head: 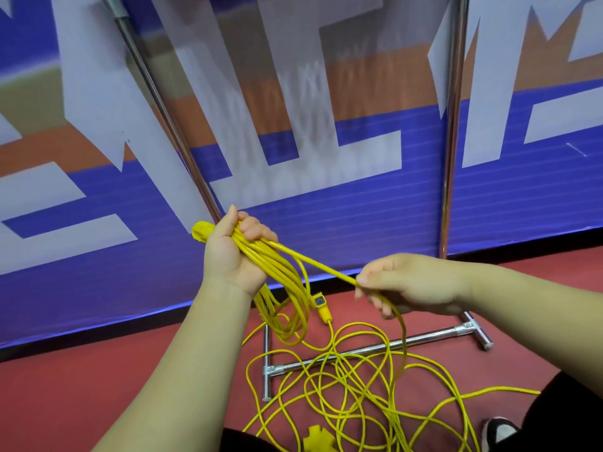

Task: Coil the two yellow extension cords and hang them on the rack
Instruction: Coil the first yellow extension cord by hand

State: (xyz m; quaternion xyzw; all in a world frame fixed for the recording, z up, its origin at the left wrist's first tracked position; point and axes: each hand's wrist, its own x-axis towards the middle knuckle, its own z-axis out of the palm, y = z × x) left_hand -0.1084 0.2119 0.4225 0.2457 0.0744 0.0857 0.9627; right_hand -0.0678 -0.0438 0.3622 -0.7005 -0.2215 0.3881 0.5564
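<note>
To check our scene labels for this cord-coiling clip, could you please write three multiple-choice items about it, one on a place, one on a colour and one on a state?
1. Where does the loose cord lie?
A. Hung over a top rail
B. On the floor, across the rack's base bar
C. On a table

2. What colour is the floor?
A. Green
B. Red
C. Grey

3. What is the left hand doing?
A. Gripping a bundle of coiled loops
B. Hanging open and empty
C. Resting flat on the banner

Answers: 1 B, its tangle crosses the metal bar on the ground. 2 B, the ground under the cord is dark red. 3 A, its fingers curl round the loops while the right hand pinches one strand.
</note>
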